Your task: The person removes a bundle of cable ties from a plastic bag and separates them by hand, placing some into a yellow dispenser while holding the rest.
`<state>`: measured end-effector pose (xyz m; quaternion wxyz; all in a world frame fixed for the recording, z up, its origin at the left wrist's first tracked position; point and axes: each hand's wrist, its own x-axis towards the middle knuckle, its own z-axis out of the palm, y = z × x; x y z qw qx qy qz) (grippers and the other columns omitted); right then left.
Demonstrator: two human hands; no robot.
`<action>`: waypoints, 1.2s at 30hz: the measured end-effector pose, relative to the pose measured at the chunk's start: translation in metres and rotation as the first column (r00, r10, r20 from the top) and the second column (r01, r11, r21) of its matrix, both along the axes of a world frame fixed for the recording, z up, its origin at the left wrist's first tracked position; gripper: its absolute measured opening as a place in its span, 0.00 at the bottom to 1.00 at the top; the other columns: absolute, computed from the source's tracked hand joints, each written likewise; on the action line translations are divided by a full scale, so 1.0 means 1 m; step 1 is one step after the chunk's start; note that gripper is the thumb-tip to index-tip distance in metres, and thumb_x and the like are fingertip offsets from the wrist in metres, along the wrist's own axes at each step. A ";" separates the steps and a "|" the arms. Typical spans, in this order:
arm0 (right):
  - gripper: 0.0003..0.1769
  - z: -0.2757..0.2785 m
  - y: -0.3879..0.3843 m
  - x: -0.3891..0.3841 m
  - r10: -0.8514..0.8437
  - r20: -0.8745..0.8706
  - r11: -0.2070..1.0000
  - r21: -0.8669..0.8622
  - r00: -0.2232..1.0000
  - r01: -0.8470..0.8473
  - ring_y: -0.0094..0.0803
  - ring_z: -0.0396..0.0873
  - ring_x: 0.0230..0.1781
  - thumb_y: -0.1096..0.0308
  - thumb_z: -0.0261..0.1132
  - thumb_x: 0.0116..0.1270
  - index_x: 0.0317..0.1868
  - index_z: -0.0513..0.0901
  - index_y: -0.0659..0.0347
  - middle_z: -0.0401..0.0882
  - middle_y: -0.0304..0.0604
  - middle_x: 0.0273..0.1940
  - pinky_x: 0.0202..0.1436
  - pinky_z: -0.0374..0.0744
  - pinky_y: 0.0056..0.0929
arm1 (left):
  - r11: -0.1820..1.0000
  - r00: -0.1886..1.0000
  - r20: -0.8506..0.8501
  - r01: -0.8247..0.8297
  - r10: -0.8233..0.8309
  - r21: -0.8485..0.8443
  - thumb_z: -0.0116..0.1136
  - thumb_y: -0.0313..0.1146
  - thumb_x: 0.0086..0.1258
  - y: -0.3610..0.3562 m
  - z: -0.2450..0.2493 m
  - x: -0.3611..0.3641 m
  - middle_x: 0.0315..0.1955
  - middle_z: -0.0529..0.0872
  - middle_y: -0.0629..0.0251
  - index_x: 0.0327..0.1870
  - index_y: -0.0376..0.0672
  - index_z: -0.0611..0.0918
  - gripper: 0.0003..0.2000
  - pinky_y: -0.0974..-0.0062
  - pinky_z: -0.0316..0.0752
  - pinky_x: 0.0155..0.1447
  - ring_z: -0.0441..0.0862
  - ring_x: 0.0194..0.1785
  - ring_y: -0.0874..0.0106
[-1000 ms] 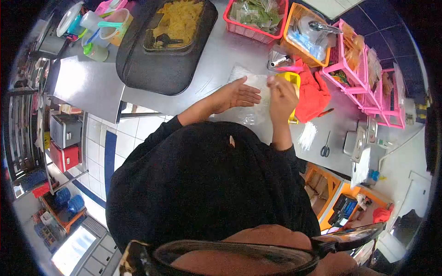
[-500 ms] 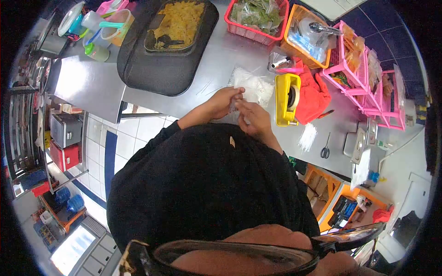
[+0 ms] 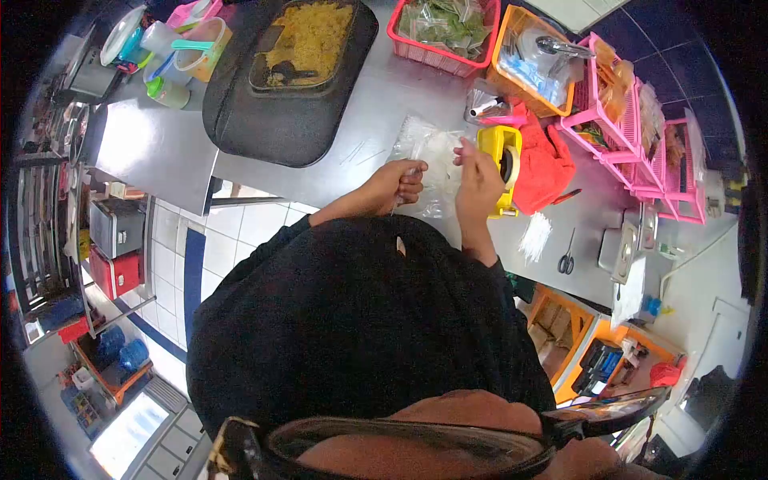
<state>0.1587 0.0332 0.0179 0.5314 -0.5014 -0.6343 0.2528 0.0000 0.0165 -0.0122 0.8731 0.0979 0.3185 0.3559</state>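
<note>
A clear plastic bag (image 3: 436, 148) with white contents lies on the steel table in front of me. My left hand (image 3: 400, 182) is closed in a fist over the bag's near left edge; what its fingers hold is hidden. Curled, with its fingertips pressed together, my right hand (image 3: 480, 182) is raised at the bag's right side, and anything in it is too small to make out. Just behind that hand stands a yellow tape dispenser (image 3: 498, 142) with a roll of tape, partly covered by it.
A black griddle pan (image 3: 272, 128) with a tray of yellow food (image 3: 320, 40) is at the upper left. A red basket (image 3: 436, 56), an orange basket (image 3: 512, 76) and pink racks (image 3: 632, 164) line the back right. Scissors (image 3: 566, 260) and a red cloth (image 3: 544, 172) lie to the right.
My hands were close together over the bag's near edge and are now apart. The right one has moved right and up beside the dispenser; the left has closed more tightly.
</note>
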 end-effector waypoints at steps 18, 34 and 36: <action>0.33 -0.001 -0.023 -0.013 0.373 0.524 0.850 0.139 0.766 -0.509 0.47 0.66 0.56 0.51 0.65 0.52 0.55 0.74 0.61 0.67 0.49 0.58 0.59 0.64 0.46 | 0.963 0.972 -0.017 -0.236 0.235 -0.131 0.38 0.47 0.74 0.000 0.005 0.005 0.22 0.70 0.76 0.29 0.52 0.71 0.14 0.83 0.63 0.27 0.63 0.21 0.81; 0.23 0.010 0.012 -0.009 0.417 -0.552 0.508 -0.517 0.722 -0.689 0.21 0.73 0.40 0.56 0.47 0.71 0.46 0.80 0.67 0.80 0.41 0.43 0.47 0.71 0.23 | 0.984 0.953 0.254 0.177 -0.168 -0.016 0.39 0.46 0.74 -0.004 0.015 -0.003 0.17 0.60 0.78 0.27 0.51 0.66 0.15 0.86 0.60 0.25 0.59 0.19 0.84; 0.23 0.001 0.005 -0.015 0.341 -0.546 0.654 -0.446 0.765 -0.611 0.21 0.73 0.39 0.55 0.47 0.71 0.46 0.81 0.67 0.81 0.40 0.41 0.46 0.72 0.22 | 0.974 0.946 0.232 0.225 -0.225 0.025 0.40 0.46 0.73 -0.004 0.009 -0.007 0.16 0.59 0.78 0.30 0.50 0.66 0.13 0.86 0.57 0.23 0.56 0.17 0.85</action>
